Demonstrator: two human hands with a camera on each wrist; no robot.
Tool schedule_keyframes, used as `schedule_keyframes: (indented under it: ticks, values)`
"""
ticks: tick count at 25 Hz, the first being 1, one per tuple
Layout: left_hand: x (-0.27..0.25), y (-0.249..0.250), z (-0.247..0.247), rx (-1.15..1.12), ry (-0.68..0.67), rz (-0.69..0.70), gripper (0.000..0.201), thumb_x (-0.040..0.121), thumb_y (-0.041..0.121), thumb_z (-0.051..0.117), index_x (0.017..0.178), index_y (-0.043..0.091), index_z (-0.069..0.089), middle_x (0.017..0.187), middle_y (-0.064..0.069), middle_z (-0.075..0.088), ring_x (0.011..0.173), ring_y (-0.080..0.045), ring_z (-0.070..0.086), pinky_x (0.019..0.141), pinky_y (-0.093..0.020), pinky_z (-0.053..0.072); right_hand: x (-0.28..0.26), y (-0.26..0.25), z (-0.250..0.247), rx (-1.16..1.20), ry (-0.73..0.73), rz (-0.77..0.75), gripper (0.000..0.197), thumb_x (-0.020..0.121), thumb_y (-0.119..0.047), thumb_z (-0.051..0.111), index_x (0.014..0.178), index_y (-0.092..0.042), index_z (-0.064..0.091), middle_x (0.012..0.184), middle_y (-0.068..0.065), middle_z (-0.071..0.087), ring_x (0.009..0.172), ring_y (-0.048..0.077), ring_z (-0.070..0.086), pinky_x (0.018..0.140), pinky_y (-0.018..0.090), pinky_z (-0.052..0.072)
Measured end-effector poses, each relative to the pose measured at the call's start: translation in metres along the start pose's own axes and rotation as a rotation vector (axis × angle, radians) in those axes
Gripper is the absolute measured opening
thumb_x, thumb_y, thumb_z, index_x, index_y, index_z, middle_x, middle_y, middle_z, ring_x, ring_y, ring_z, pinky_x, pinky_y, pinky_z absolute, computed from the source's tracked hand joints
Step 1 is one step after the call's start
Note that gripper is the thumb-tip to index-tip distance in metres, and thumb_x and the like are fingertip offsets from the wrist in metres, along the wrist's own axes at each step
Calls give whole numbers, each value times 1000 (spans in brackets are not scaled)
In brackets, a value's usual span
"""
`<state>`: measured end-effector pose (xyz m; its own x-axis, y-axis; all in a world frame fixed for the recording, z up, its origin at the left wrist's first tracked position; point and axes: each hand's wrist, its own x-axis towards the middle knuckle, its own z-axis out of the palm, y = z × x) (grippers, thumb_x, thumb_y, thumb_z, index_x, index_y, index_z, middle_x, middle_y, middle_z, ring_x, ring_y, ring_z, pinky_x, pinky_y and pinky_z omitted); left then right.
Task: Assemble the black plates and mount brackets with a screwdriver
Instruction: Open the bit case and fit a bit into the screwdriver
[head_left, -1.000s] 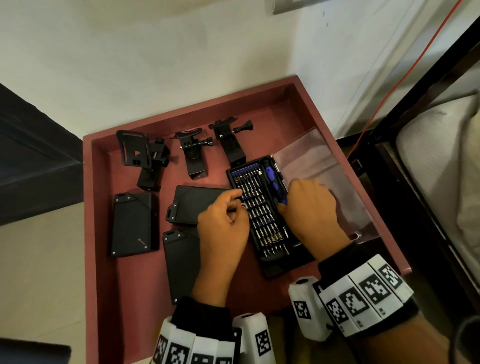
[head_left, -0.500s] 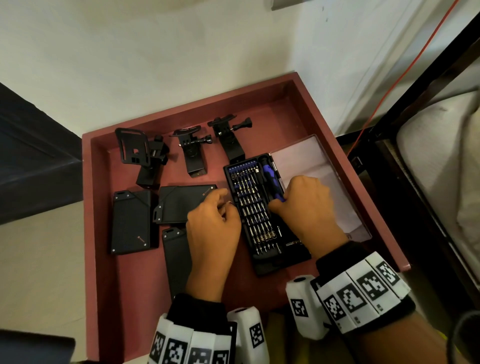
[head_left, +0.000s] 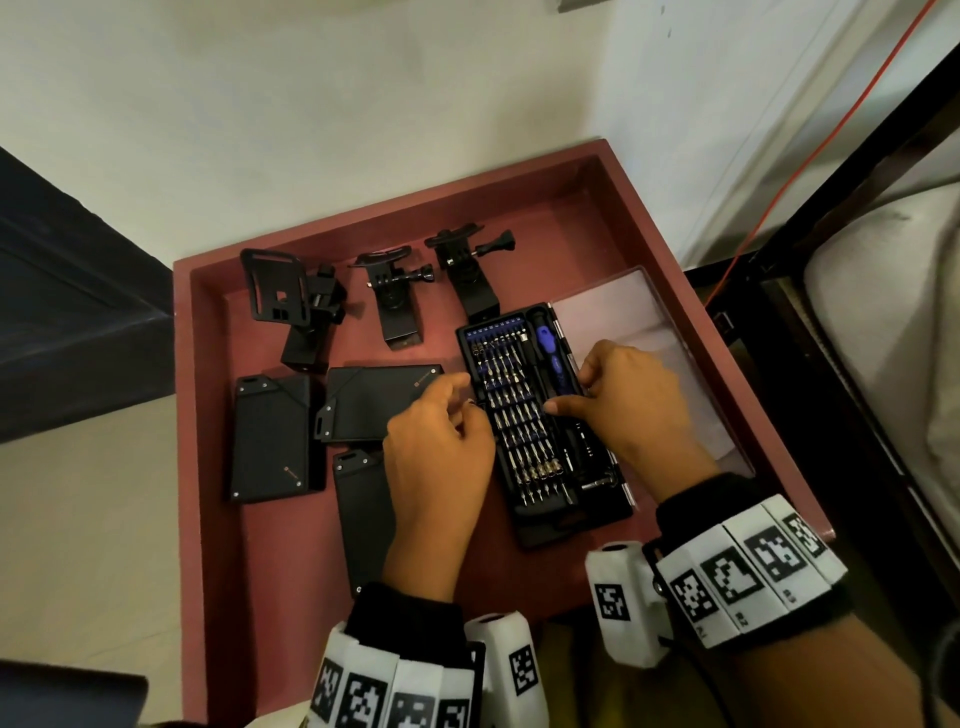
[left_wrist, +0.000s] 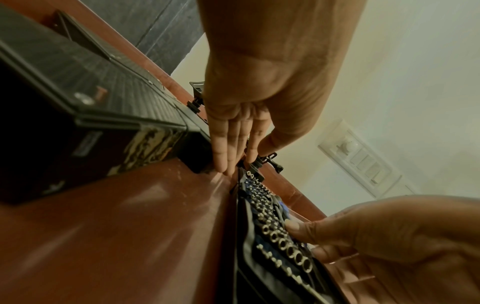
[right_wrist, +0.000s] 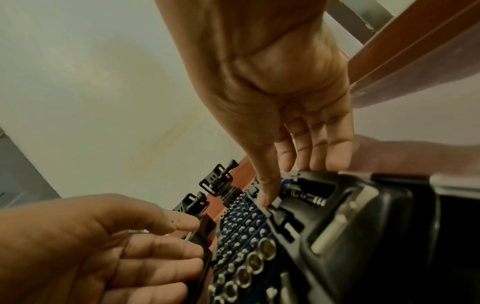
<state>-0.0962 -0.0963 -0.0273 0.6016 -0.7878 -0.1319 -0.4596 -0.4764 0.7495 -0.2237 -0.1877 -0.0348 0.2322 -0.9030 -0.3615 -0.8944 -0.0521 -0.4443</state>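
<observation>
Three black plates lie in the red tray (head_left: 184, 467): one at the left (head_left: 270, 436), one in the middle (head_left: 374, 400), one below it (head_left: 363, 519), partly under my left wrist. Three black mount brackets (head_left: 296, 312) (head_left: 395, 306) (head_left: 467, 270) stand along the back. An open bit case (head_left: 524, 431) holds rows of bits and a blue screwdriver (head_left: 548, 348). My left hand (head_left: 467, 400) (left_wrist: 244, 160) touches the case's left edge with straight fingers. My right hand (head_left: 569, 387) (right_wrist: 288, 183) rests on the case, thumb beside the screwdriver slot, fingers at the right edge.
The case's clear lid (head_left: 639, 322) lies open to the right inside the tray. A white wall stands behind the tray, with a dark panel (head_left: 62, 322) to the left. A black frame (head_left: 831, 291) and an orange cable (head_left: 810, 145) are at the right.
The middle plate has slid left until it meets the left plate. My left hand has shifted to the case's left edge. My right thumb has spread out over the bits.
</observation>
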Motion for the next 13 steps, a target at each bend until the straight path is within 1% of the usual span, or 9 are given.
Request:
schedule_keyframes:
  ticks: [2,3,4,6,8,9,11,12,13]
  values:
    - [0,0,0,-2,2,-2,33,89,6,54,117,14,67,109,-3,72,93,-15,67,82,-25,50,1,1,-3,45,13,17,38,72,-37,80,79,-15,51,77,0,55,75,17,53,54,26,32]
    - [0,0,0,1,2,-2,33,89,5,54,117,14,67,109,-4,71,94,-15,67,82,-24,50,1,0,-4,50,23,20,35,73,-35,80,77,-15,51,75,-1,56,74,17,54,53,25,32]
    - [0,1,0,3,2,-1,33,89,6,54,117,14,67,110,-3,71,95,-15,67,82,-23,49,0,-2,-4,32,31,15,32,74,-33,79,78,-15,52,77,0,57,75,19,55,54,25,33]
    - [-1,2,1,15,0,6,33,89,7,54,117,16,67,110,-3,71,96,-16,67,83,-25,51,-4,-9,-2,-74,42,-8,31,78,-31,74,90,-12,53,87,3,58,78,22,55,61,27,35]
    - [-2,2,2,41,-1,15,33,89,10,54,118,19,67,109,-3,71,95,-20,68,83,-33,54,-9,-15,2,-184,48,-23,39,79,-28,71,102,-9,46,96,6,53,81,26,53,64,29,34]
    - [-2,2,2,62,0,25,33,89,11,54,118,21,67,107,-3,71,92,-21,67,81,-35,54,-10,-17,4,-208,49,-28,42,79,-27,70,106,-9,43,101,8,51,86,29,56,64,30,34]
    - [-3,4,6,118,5,78,34,88,12,55,119,22,66,103,0,70,84,-19,65,73,-31,50,-11,-19,6,-213,47,-35,45,80,-26,69,111,-10,41,110,9,51,95,33,59,64,30,35]
    - [-4,6,9,139,-2,118,33,88,12,56,118,22,66,102,1,68,82,-18,63,69,-28,46,-11,-19,5,-212,44,-34,45,80,-27,69,112,-11,42,112,10,52,96,33,59,64,30,35]
    - [-5,9,13,149,-22,161,33,88,12,56,117,21,66,103,2,64,83,-17,61,68,-27,44,-10,-18,4,-213,40,-34,44,81,-28,69,112,-11,43,111,10,52,96,32,59,64,29,35]
